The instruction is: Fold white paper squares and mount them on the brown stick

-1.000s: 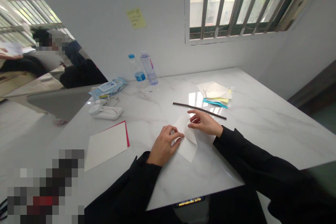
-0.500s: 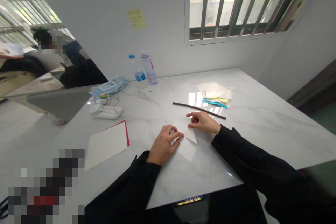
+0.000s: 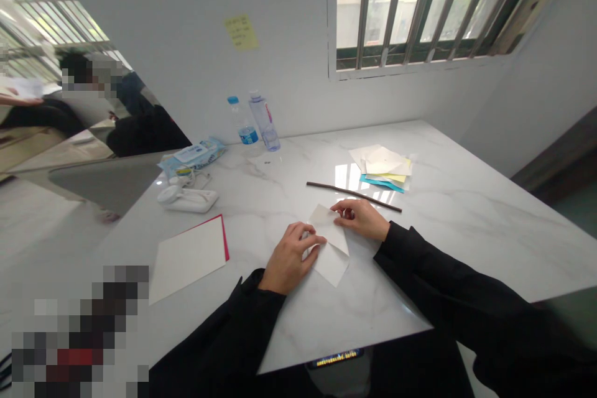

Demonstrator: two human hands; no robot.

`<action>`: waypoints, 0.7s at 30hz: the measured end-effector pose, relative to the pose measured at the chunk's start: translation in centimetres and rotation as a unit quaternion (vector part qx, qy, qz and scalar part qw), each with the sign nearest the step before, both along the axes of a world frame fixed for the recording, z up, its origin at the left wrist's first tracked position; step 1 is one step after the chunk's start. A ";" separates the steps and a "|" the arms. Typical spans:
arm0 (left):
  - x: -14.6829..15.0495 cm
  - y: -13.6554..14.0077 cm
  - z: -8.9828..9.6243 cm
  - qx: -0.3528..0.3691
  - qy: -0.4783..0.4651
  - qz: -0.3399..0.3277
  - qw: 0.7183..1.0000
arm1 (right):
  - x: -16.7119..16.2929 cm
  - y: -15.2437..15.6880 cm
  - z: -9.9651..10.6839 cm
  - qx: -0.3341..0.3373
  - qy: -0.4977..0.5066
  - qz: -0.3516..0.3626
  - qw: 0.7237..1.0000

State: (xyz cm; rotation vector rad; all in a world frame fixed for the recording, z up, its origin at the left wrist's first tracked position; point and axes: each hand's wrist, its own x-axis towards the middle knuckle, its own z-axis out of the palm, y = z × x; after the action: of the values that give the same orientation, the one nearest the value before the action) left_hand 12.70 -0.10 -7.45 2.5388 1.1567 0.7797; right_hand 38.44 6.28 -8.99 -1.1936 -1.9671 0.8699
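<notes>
A small sheet of white paper [image 3: 332,263] lies before me with a folded flap across it. My left hand [image 3: 293,255] rests on its left side, thumb and index finger close together at the flap's edge. At the upper right edge, my right hand [image 3: 364,219] has its thumb and index finger on the paper, the other fingers curled in. A thin dark brown stick [image 3: 353,194] lies just beyond the paper.
Farther back is a stack of white, yellow and blue papers [image 3: 385,168]. To the left lie a cream sheet over red [image 3: 191,258], a white device [image 3: 189,199] and a wipes pack [image 3: 193,155]. Two bottles [image 3: 265,124] stand by the wall. People sit at far left.
The right index finger and thumb have closed in on the paper's upper edge. More of the paper's upper part now shows. My left hand stays nearly in place.
</notes>
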 end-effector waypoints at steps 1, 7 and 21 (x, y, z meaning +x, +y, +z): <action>0.0 0.0 0.0 -0.002 -0.002 -0.001 1.000 | 0.0 0.0 -0.1 0.002 0.002 -0.004 1.000; 0.0 0.0 -0.1 -0.013 0.000 -0.005 1.000 | 0.0 0.2 -0.1 0.000 -0.020 -0.005 1.000; 0.1 -0.1 0.1 -0.032 0.004 0.003 0.999 | 0.5 0.3 -0.1 0.000 0.000 0.017 1.000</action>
State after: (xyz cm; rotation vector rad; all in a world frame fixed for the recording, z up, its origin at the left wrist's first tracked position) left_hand 12.75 -0.25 -7.30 2.4900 1.1721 0.7223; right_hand 38.92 6.56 -9.09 -1.1631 -1.9931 0.8873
